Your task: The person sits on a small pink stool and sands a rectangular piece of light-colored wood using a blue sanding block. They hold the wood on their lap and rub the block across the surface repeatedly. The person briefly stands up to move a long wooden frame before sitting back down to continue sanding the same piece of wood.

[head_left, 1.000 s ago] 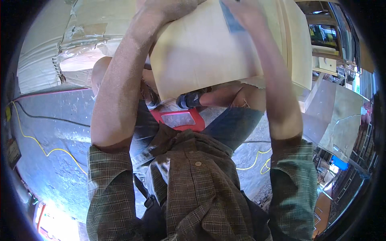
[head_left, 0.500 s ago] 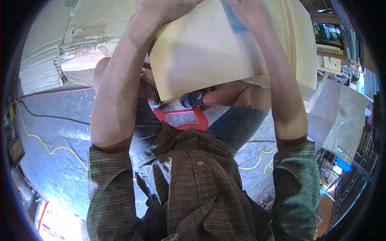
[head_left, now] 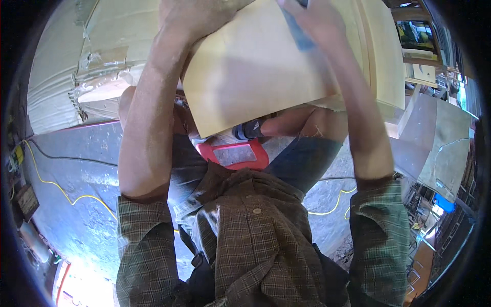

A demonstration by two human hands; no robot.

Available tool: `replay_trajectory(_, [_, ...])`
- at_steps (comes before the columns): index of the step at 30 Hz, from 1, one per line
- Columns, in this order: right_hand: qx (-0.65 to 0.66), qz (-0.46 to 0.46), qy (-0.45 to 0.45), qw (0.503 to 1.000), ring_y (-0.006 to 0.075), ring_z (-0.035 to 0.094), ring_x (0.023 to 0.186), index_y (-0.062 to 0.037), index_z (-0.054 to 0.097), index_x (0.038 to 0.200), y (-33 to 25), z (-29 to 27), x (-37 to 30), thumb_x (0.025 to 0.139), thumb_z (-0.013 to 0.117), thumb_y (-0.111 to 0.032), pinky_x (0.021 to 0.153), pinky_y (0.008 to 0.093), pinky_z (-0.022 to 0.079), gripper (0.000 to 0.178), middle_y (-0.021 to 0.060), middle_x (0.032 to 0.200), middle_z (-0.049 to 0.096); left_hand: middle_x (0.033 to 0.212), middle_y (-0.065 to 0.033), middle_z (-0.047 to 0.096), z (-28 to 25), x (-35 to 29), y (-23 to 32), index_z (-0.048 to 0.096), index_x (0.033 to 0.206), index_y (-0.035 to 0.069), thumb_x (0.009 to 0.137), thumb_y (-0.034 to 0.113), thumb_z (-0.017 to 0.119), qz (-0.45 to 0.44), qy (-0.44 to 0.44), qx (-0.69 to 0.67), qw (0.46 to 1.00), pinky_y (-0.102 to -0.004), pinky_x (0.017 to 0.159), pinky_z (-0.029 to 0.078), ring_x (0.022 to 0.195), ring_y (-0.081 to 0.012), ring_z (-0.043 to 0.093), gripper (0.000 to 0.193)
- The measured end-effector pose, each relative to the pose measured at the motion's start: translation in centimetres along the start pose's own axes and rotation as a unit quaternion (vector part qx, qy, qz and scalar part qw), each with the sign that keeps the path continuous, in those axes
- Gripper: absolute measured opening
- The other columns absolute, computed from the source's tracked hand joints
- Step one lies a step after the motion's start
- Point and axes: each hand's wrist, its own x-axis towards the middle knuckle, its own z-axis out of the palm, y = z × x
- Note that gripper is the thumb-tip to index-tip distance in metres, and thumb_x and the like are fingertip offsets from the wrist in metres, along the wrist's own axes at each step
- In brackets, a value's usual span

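Observation:
A pale wooden panel [head_left: 255, 77] lies tilted above my knees, its near corner pointing down toward my lap. My left hand [head_left: 204, 16] grips the panel's upper left edge; its fingertips are partly cut off by the top of the picture. On the panel's face, my right hand [head_left: 314, 20] is closed on a blue-grey sheet of sandpaper [head_left: 300, 37], pressing it against the wood. That hand is slightly blurred.
Torn cardboard [head_left: 56, 77] covers the surface at the left. Under the panel, a red stool [head_left: 258, 153] with a framed opening stands between my legs. A yellow cord [head_left: 74, 202] runs over the grey floor. Boards [head_left: 429, 138] and clutter line the right.
My right hand and the sandpaper have shifted slightly on the panel's face. The panel's near corner sits a little lower and further left in view. My left hand keeps its grip.

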Motion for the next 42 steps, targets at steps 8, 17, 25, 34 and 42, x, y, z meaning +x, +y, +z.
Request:
replay_trajectory(8, [-0.021, -0.131, 0.03, 0.991, 0.0291, 0.064, 0.096, -0.0038, 0.051, 0.125, 3.0, -0.4, -1.3, 0.082, 0.067, -0.033, 0.086, 0.0375, 0.048, 0.054, 0.0188, 0.101, 0.066, 0.138, -0.0191, 0.045, -0.8, 0.4, 1.2, 0.052, 0.129, 0.009, 0.083, 0.05, 0.06, -0.02, -0.019, 0.004, 1.0, -0.049, 0.11, 0.023, 0.13, -0.0376, 0.035, 0.062])
replay_trajectory(17, [0.048, -0.114, 0.001, 0.992, 0.0255, 0.065, 0.094, 0.0015, 0.053, 0.118, 3.1, -0.8, -1.8, 0.082, 0.067, -0.026, 0.084, 0.0342, 0.048, 0.047, 0.0161, 0.099, 0.067, 0.135, -0.0188, 0.047, -0.6, 0.5, 1.4, 0.053, 0.127, 0.008, 0.083, 0.05, 0.06, 0.002, -0.005, -0.01, 1.0, -0.0491, 0.109, 0.024, 0.129, -0.0367, 0.037, 0.062])
replay_trajectory(25, [-0.075, -0.227, 0.174, 0.955, 0.0291, 0.065, 0.088, 0.0003, 0.057, 0.106, 8.0, 1.4, -1.3, 0.082, 0.067, -0.029, 0.078, 0.0386, 0.049, 0.04, 0.0171, 0.092, 0.067, 0.135, -0.0191, 0.047, 0.3, 0.6, 1.2, 0.054, 0.127, 0.008, 0.083, 0.05, 0.059, 0.009, 0.011, -0.003, 1.0, -0.0495, 0.11, 0.023, 0.129, -0.0373, 0.037, 0.061])
replay_trajectory(34, [-0.08, -0.183, 0.082, 0.976, 0.032, 0.062, 0.1, -0.0025, 0.051, 0.122, 7.6, 0.2, -0.9, 0.083, 0.064, -0.04, 0.087, 0.0386, 0.047, 0.056, 0.0205, 0.107, 0.064, 0.137, -0.0196, 0.044, 1.3, 0.4, 1.0, 0.053, 0.128, 0.008, 0.083, 0.049, 0.06, 0.022, 0.035, 0.018, 0.999, -0.0499, 0.11, 0.024, 0.13, -0.0375, 0.036, 0.061])
replay_trajectory(42, [-0.111, -0.131, 0.095, 0.981, 0.0322, 0.061, 0.107, -0.0025, 0.05, 0.13, 6.5, 0.8, -0.7, 0.083, 0.064, -0.046, 0.092, 0.0383, 0.046, 0.066, 0.0207, 0.116, 0.062, 0.137, -0.0201, 0.045, -1.4, 0.4, 1.5, 0.054, 0.127, 0.008, 0.083, 0.049, 0.061, -0.013, -0.012, -0.006, 1.0, -0.0495, 0.109, 0.024, 0.129, -0.0377, 0.037, 0.061])
